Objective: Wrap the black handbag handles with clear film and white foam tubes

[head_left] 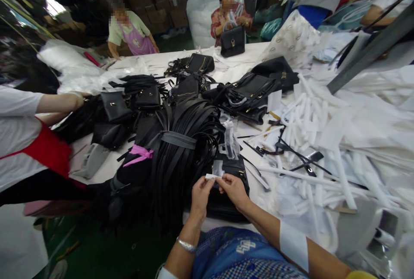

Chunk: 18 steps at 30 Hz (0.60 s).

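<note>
Close in front of me, my left hand (202, 192) and my right hand (234, 189) meet with their fingertips pinched on a small white strip (211, 176). Its exact kind is unclear. Just beyond the fingers lies a black handbag (231, 164) with gold-coloured fittings, partly hidden by my hands. Clear plastic film (231, 141) wraps its handle, and a small translucent piece (218, 167) rests on its near-left part. Left of my hands, a thick bundle of black straps (187, 119) is bound by a dark grey band (178, 139).
More black bags (255, 87) cover the table's middle. White wrapping strips and sheets (310, 115) are heaped on the right. A co-worker (26, 128) reaches in from the left; two people (132, 37) stand across the table, one holding a black handbag (233, 41). A grey pole (368, 52) slants at right.
</note>
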Each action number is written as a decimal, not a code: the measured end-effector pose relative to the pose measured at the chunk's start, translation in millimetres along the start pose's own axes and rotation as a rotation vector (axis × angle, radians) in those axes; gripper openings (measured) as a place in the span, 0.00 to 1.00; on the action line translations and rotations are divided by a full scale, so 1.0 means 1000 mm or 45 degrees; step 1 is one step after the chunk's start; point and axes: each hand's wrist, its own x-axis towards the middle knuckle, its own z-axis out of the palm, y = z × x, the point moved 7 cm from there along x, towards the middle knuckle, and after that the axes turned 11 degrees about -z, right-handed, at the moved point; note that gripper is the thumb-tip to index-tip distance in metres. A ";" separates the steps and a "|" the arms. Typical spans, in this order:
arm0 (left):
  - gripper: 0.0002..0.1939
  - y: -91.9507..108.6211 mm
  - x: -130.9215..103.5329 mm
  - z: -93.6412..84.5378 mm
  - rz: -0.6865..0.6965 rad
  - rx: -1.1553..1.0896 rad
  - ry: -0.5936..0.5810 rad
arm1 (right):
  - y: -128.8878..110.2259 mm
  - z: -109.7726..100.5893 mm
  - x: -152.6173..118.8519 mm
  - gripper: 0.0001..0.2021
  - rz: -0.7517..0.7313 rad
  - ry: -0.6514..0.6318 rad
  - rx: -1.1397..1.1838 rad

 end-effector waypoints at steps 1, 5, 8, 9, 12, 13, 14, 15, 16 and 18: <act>0.15 0.001 0.000 -0.002 -0.012 0.021 -0.012 | -0.001 0.000 0.000 0.19 -0.018 -0.013 -0.022; 0.17 -0.001 0.005 -0.008 -0.043 0.147 0.057 | 0.001 -0.001 0.002 0.19 -0.088 -0.019 -0.110; 0.17 -0.008 0.014 -0.009 -0.057 0.096 0.080 | 0.009 0.002 0.005 0.19 -0.088 -0.056 -0.083; 0.17 -0.009 0.017 -0.008 -0.051 0.069 0.083 | 0.011 0.003 0.007 0.19 -0.097 -0.062 -0.080; 0.17 -0.010 0.021 -0.007 -0.029 0.007 0.093 | 0.015 0.003 0.009 0.20 -0.135 -0.046 -0.093; 0.17 -0.010 0.021 -0.007 -0.026 -0.003 0.098 | 0.016 0.002 0.010 0.20 -0.132 -0.039 -0.090; 0.17 -0.009 0.021 -0.006 -0.025 -0.008 0.099 | 0.016 0.002 0.010 0.20 -0.120 -0.035 -0.082; 0.17 -0.008 0.020 -0.007 -0.021 -0.010 0.099 | 0.016 0.001 0.009 0.20 -0.107 -0.037 -0.073; 0.16 -0.007 0.019 -0.007 -0.012 -0.007 0.098 | 0.014 0.001 0.009 0.20 -0.096 -0.045 -0.064; 0.16 -0.001 0.016 -0.007 0.043 0.020 0.093 | 0.007 0.001 0.006 0.20 -0.093 -0.075 -0.037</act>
